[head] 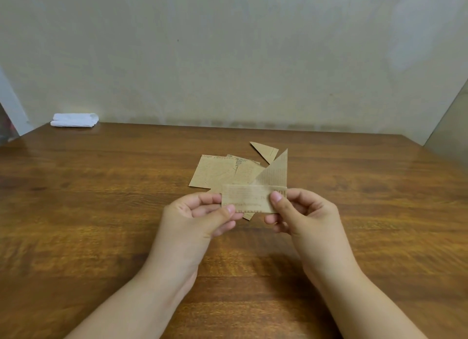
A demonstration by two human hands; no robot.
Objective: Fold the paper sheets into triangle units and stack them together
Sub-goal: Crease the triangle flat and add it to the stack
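1. While held above the brown wooden table [101,199], the partly folded tan printed paper strip [249,198] sits between both hands, one end turned up into a triangle flap [276,172].
2. Left hand [200,217]: thumb on the strip's front lower left edge, curled fingers behind it, pinching.
3. Right hand [301,212]: thumb on the front right end, fingers curled behind, also pinching.
4. Flat tan printed paper sheets [215,172] lie overlapped on the table just behind the strip (count unclear).
5. One finished tan paper triangle [266,151] lies behind them.
6. Folded white cloth [74,120] at the far left, against the beige wall [228,60].
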